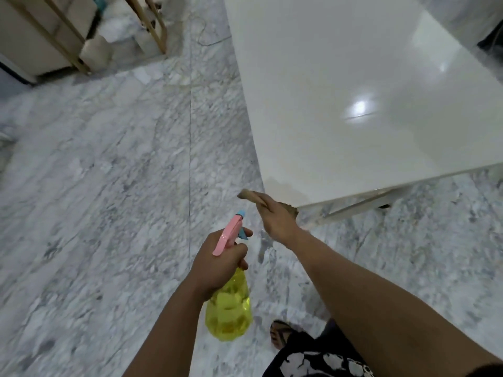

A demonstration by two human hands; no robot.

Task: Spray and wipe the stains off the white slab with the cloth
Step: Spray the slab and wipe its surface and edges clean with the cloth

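**Now at the slab's near corner**

Underfoot, grey-veined marble floor [109, 164] fills the room; the glossy white slab [353, 91] runs away to the upper right. The right hand [277, 219] is closed on a brown cloth [251, 196] just beside the slab's near corner. The left hand [217, 265] is wrapped round a yellow spray bottle [228, 308], long axis near upright, its pink nozzle [231, 232] pointing up toward the slab.

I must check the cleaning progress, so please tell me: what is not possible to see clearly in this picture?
- Head view: the cloth is mostly hidden under the right hand and blurred.
- Head view: stains on the white slab cannot be made out; glare covers part.
- Head view: the slab's far and right parts are cut off by the edges.
- Head view: the left hand hides the spray bottle neck.
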